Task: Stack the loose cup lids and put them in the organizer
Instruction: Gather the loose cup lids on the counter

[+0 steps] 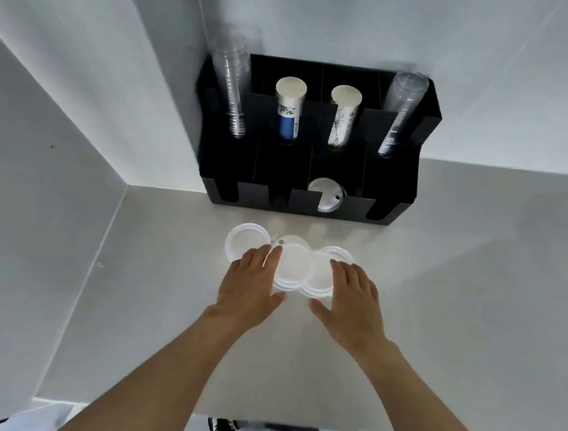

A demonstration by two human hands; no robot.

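Three groups of loose white round plastic lids (292,264) lie mid-table, just before the black compartmented organizer (314,170) at the back edge. We rest our left hand (252,281), spread and gripping nothing, then our right hand (351,290), equally slack. One lid (325,195) sits stored; stacking remains. Overlaps hide the count.

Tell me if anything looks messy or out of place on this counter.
The white cup lids lie loose and overlapping in front of the black organizer, not stacked. One lid already sits in a front slot. Nothing looks spilled or damaged.
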